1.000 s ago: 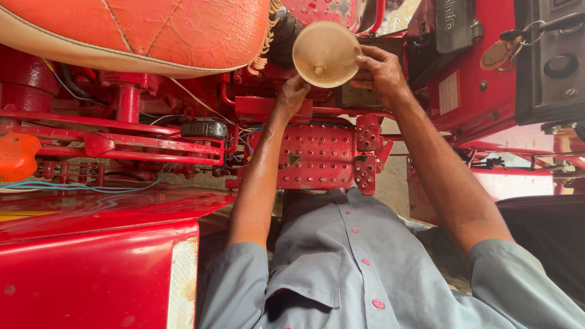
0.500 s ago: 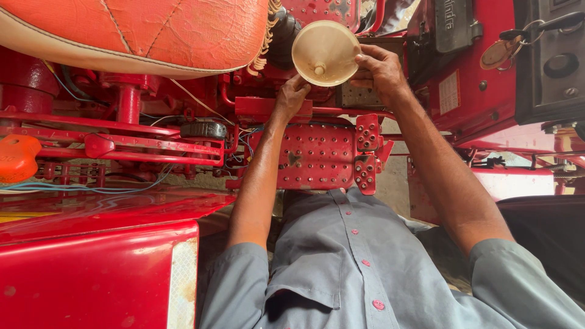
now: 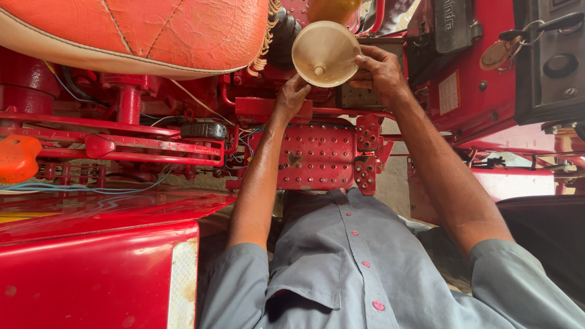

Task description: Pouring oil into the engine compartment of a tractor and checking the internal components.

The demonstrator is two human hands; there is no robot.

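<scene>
A cream plastic funnel (image 3: 323,52) is held with its wide mouth facing me, over the red machine's body. My right hand (image 3: 379,72) grips the funnel's right rim with thumb and fingers. My left hand (image 3: 292,94) reaches up just below the funnel's lower left edge, its fingertips curled against the red metal there and partly hidden by the funnel. A yellowish container (image 3: 332,9) shows just beyond the funnel at the top edge. Both forearms stretch out from my grey shirt sleeves.
A red studded foot plate (image 3: 317,155) lies under my arms. An orange seat cushion (image 3: 134,33) fills the upper left, above red levers and an orange knob (image 3: 17,157). A red fender (image 3: 91,268) is at the lower left. Keys (image 3: 518,39) hang from a black panel at the upper right.
The funnel has shifted very slightly upward in my right hand. Both arms stay in nearly the same place.
</scene>
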